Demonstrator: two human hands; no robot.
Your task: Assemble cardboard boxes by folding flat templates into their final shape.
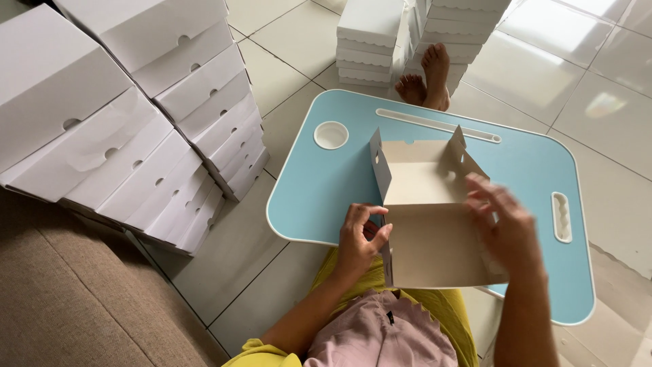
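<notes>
A flat-cut cardboard box [424,204], grey-brown inside and partly folded up, lies on a light blue lap table [326,183]. Its far wall and two side flaps stand upright. My left hand [361,238] pinches the box's left side flap near the front corner. My right hand [499,224] presses on the right side of the box, fingers spread and a little blurred. The near panel of the box reaches over the table's front edge toward my lap.
Leaning stacks of finished white boxes [136,129] fill the left on the tiled floor. More white boxes [407,41] are stacked beyond the table, behind my bare feet [428,78]. A brown cushion [75,299] lies at bottom left. The table has a round cup recess [331,134].
</notes>
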